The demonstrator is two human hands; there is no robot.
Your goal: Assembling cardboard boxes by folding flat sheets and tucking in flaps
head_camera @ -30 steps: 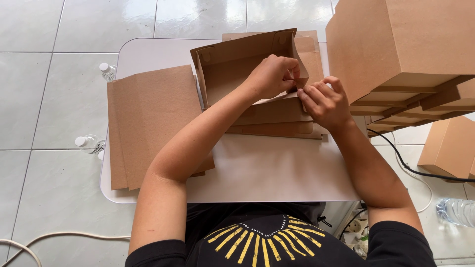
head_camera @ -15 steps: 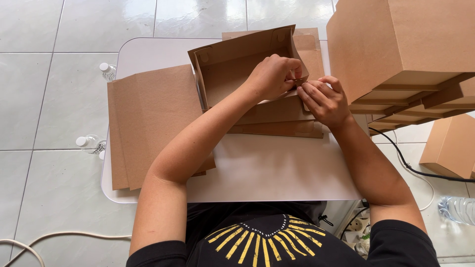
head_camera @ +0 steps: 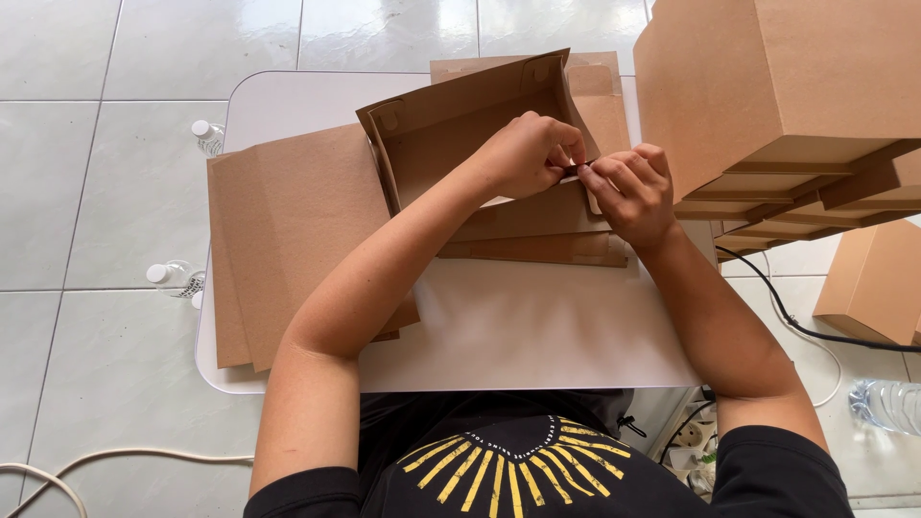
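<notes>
A half-folded brown cardboard box [head_camera: 460, 134] is standing tilted on the white surface [head_camera: 537, 326], toward its far side, with its open inside facing the person. The left hand [head_camera: 528, 153] is reaching into the box at its right end, fingers curled tight and pinching the edge of the right side flap [head_camera: 578, 125]. The right hand [head_camera: 628, 187] is meeting it just beside, on the outside of that same corner, its fingers bent and pressing the flap edge between fingertips and thumb. Both hands are touching each other at the fingertips over the box's near right corner.

Under the box, more flat cardboard blanks [head_camera: 556, 235] are lying on the surface, partly hidden by the forearms. A larger stack of flat cardboard sheets [head_camera: 288, 230] is lying on the left part of the surface, overhanging its left and near edges. At the right, a pile of finished boxes [head_camera: 777, 86] is rising high beside the surface, and one more closed box [head_camera: 873, 283] is sitting on the tiled floor [head_camera: 96, 192] further right. A black cable [head_camera: 796, 321] is running across the floor there, near a plastic bottle [head_camera: 887, 403]. Two small bottles [head_camera: 177, 278] are standing on the floor at the left.
</notes>
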